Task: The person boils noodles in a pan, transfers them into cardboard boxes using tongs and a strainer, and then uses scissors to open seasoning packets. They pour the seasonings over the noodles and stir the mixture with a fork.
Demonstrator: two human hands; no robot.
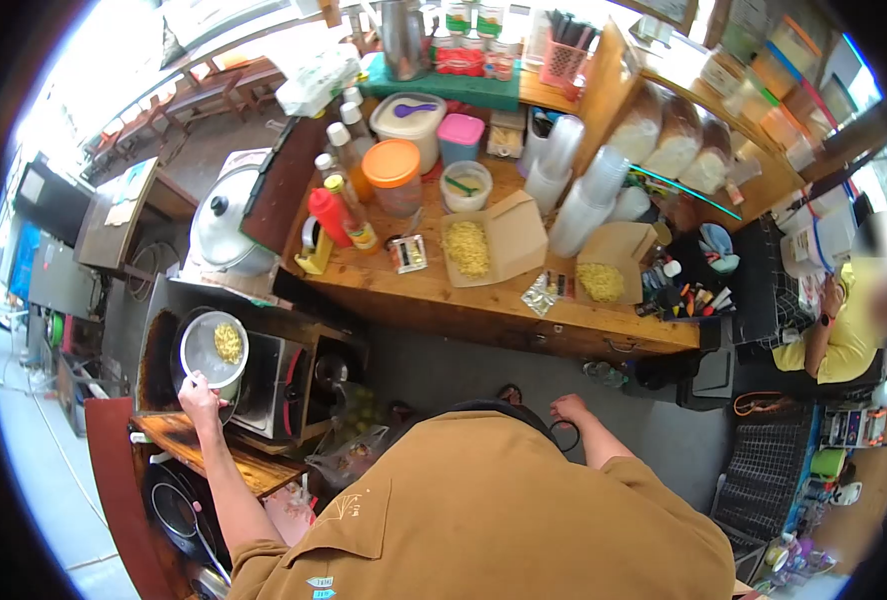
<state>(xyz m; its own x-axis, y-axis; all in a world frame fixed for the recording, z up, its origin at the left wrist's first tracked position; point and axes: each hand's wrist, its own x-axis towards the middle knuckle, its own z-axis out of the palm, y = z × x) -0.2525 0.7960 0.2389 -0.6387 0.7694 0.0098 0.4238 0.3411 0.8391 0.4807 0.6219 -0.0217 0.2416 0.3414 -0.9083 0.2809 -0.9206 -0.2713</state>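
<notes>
On the left, my left hand (200,395) is closed on the handle side of a round, pale strainer (202,352). A small heap of yellow noodles (228,343) lies inside it, toward its right side. The strainer is above the stove (264,385), partly covering a dark pan. My right hand (568,408) hangs low beside my body with its fingers curled, and I see nothing in them. A thin black band circles near that wrist. Two open cardboard boxes stand on the wooden counter, the left noodle box (512,240) and the right noodle box (619,243), each holding noodles.
A large lidded pot (229,225) stands behind the stove. The wooden counter (364,285) carries sauce bottles, an orange-lidded tub (392,165), stacked plastic cups (599,195) and opened seasoning packets (541,294). A person in a yellow shirt (849,325) is at the far right. Plastic bags (349,450) sit low by the stove.
</notes>
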